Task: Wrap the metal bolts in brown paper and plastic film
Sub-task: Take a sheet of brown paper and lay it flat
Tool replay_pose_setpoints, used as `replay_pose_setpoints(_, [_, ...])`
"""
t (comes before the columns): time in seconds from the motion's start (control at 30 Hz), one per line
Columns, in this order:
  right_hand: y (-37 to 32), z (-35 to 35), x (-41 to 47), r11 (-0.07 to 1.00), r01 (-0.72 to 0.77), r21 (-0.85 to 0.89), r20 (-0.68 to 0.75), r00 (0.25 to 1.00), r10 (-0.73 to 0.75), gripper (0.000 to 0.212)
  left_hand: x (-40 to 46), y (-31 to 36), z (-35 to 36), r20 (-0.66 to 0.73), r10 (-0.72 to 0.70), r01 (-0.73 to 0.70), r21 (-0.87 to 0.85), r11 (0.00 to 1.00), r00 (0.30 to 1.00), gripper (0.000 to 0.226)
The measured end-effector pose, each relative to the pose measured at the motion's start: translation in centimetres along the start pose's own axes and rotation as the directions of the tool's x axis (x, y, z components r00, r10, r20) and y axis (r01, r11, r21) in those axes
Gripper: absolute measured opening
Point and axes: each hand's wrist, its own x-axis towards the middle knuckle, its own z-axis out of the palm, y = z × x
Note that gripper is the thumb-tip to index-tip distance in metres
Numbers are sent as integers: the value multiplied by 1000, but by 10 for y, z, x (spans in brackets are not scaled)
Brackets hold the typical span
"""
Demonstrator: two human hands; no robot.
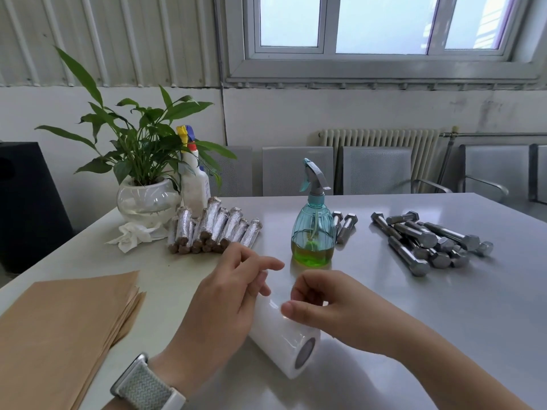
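**Both hands at the film roll, bolts unwrapped to the right**

Landmark: the spray bottle (313,229), standing upright mid-table with green liquid in its base.

Your left hand (220,303) is in front of the bottle and a little to its left. Its fingers are loosely spread and lie along the far end of the plastic film roll (285,340); no firm grip is visible. Your right hand (318,306) is directly in front of the bottle, fingers curled, thumb and forefinger pinched together over the roll. You cannot tell whether a film edge sits between them, since the film is too clear to see.

The roll lies on its side on the table (414,315), core end toward you.

The loose metal bolts (426,241) are piled right of the bottle, with two more (344,226) just behind it. Wrapped bundles (214,229) lie left of the bottle. The brown paper (63,324) is stacked far left and nearer you.
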Motion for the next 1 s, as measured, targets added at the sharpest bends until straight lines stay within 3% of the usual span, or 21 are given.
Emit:
replay_pose_setpoints(0.17, [-2, -14, -9, 995, -11, -101, 73, 997, 18, 21, 0, 2, 0, 27, -9, 7, 63, 998, 1000, 29])
replay_pose_setpoints(0.47, [1, -15, -11, 965, 73, -251, -72, 993, -94, 18, 12, 4, -4, 118, -20, 10, 82, 997, 993, 34])
replay_pose_setpoints(0.6, [1, -15, -9, 982, 95, -165, -108, 988, -114, 24, 25, 4, -2, 156, 56, -74, 113, 991, 986, 42])
replay_pose_setpoints(0.73, [1, -19, -7, 993, 91, 70, -128, 988, -81, 22, 36, 2, 2, 130, 57, -61, 25, 998, 990, 44])
replay_pose_setpoints(0.9, [4, -18, -6, 986, 117, 117, -129, 986, -102, 28, 42, -7, 7, 128, -61, 74, -105, 992, 990, 33])
replay_pose_setpoints(1.0, [4, -15, -5, 986, 143, 83, -125, 983, -132, 30, 45, -9, 6, 211, -140, 181, -188, 965, 967, 39])
